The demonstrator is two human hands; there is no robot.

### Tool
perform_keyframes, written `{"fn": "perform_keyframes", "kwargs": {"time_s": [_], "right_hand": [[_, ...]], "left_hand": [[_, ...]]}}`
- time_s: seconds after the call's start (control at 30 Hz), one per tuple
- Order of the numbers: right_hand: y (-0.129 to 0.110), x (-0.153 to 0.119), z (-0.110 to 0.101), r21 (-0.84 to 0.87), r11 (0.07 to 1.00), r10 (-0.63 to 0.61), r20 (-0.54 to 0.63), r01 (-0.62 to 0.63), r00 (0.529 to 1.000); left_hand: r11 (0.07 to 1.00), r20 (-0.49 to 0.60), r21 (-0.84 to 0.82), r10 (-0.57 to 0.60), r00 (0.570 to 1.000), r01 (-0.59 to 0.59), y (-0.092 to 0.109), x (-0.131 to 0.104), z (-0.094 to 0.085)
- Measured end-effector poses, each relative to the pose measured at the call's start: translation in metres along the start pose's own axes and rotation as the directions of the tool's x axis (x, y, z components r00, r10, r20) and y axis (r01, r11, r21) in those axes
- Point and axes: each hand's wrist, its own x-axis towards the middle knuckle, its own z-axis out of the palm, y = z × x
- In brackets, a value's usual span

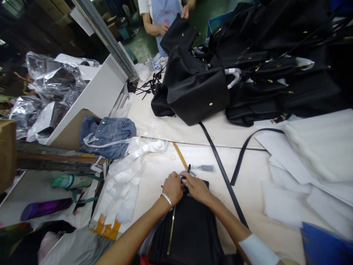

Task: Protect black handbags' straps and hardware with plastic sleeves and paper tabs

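A black bag [193, 228] with a gold zipper lies at the table's near edge. At its top end my left hand [173, 187], with a bracelet at the wrist, has its fingers closed on the bag's top. My right hand [197, 187] meets it there, fingers pinched on the same dark part. What exactly the fingertips hold is too small to tell. Just beyond the hands are a small grey tag [206, 168] and a yellow strip [180, 155]. A long black strap [217, 158] runs past on the right.
Black bags [198, 92] are piled at the back and right. White sheets [311, 158] lie at the right, white strips [124, 184] and denim cloth [110, 132] at the left. A blue item [325, 243] is near right. Across the table, a person [165, 18] handles a black bag.
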Motion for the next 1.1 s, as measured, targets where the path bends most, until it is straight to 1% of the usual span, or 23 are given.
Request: {"fn": "perform_keyframes", "kwargs": {"time_s": [0.07,0.13,0.17,0.23,0.33,0.43,0.5,0.6,0.7,0.8,0.9,1.0,1.03,1.1], "right_hand": [[0.002,-0.007,-0.005,-0.124,0.992,-0.031,-0.057,0.024,0.998],[0.004,-0.016,-0.01,-0.266,0.964,-0.037,-0.124,0.003,0.992],[0.006,-0.02,-0.012,-0.318,0.948,-0.029,-0.136,-0.016,0.99],[0.009,-0.025,-0.013,-0.362,0.931,0.004,-0.115,-0.045,0.993],[0.014,-0.026,-0.008,-0.306,0.949,0.046,-0.088,-0.071,0.995],[0.014,-0.027,0.0,-0.213,0.973,0.065,-0.112,-0.088,0.992],[0.012,-0.031,0.004,-0.18,0.98,0.062,-0.134,-0.085,0.989],[0.009,-0.038,0.007,-0.174,0.981,0.047,-0.197,-0.082,0.979],[0.008,-0.043,0.007,-0.224,0.966,0.069,-0.249,-0.127,0.966],[0.011,-0.043,0.007,-0.255,0.958,0.069,-0.23,-0.129,0.971],[0.016,-0.042,0.008,-0.216,0.973,0.033,-0.193,-0.076,0.981],[0.021,-0.041,0.01,-0.191,0.98,0.012,-0.191,-0.049,0.981],[0.022,-0.04,0.01,-0.194,0.98,0.013,-0.191,-0.05,0.981],[0.023,-0.041,0.009,-0.192,0.98,0.017,-0.19,-0.054,0.982]], "left_hand": [[0.999,-0.013,0.039,0.005,1.0,-0.005,0.001,0.001,0.002],[0.998,-0.027,0.053,0.025,0.999,-0.024,0.0,0.001,0.003],[0.998,-0.033,0.05,0.033,0.999,-0.031,-0.001,0.001,0.003],[0.999,-0.042,0.034,0.039,0.998,-0.037,-0.003,0.001,0.003],[0.999,-0.052,0.008,0.033,0.998,-0.033,-0.004,0.0,0.003],[1.0,-0.04,-0.005,0.023,0.999,-0.023,-0.001,-0.001,0.003],[1.0,-0.037,0.0,0.019,0.999,-0.019,0.004,-0.001,0.003],[0.999,-0.054,0.013,0.032,0.998,-0.032,0.013,-0.002,0.002],[0.999,-0.051,0.032,0.046,0.998,-0.045,0.019,-0.002,-0.001],[0.998,-0.028,0.051,0.048,0.998,-0.046,0.024,0.002,-0.001],[0.995,-0.021,0.073,0.063,0.998,-0.061,0.028,0.008,0.001],[0.991,-0.027,0.089,0.102,0.994,-0.099,0.033,0.012,0.006],[0.99,-0.016,0.089,0.11,0.994,-0.108,0.035,0.013,0.008],[0.989,0.041,0.08,0.119,0.992,-0.122,0.037,0.016,0.012]]}}
